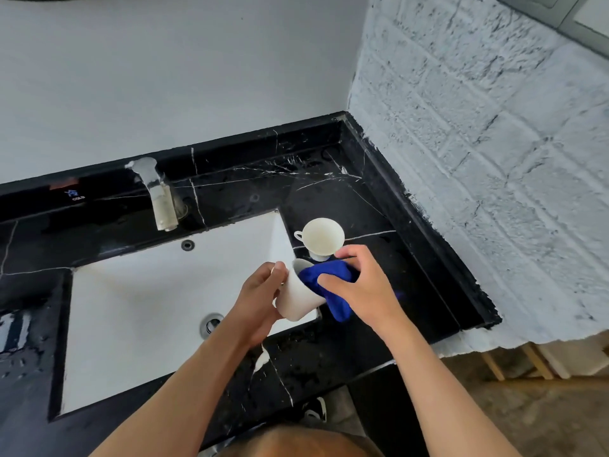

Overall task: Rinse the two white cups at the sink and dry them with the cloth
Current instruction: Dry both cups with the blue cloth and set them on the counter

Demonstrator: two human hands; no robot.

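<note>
My left hand (pixel 260 298) grips a white cup (pixel 298 300) tilted on its side over the right edge of the white sink (pixel 131 308), its mouth turned to the right. A blue cloth (pixel 333 285) is pushed into that mouth by my right hand (pixel 359 285), and one end of it hangs below the cup. The second white cup (pixel 323 237) stands upright on the black marble counter (pixel 379 258) just behind my hands, its handle pointing left.
A metal tap (pixel 158 196) stands behind the basin, with no water running from it. The drain (pixel 211 324) lies near my left wrist. A white brick wall (pixel 494 192) bounds the counter on the right. The counter's front edge drops to the floor at lower right.
</note>
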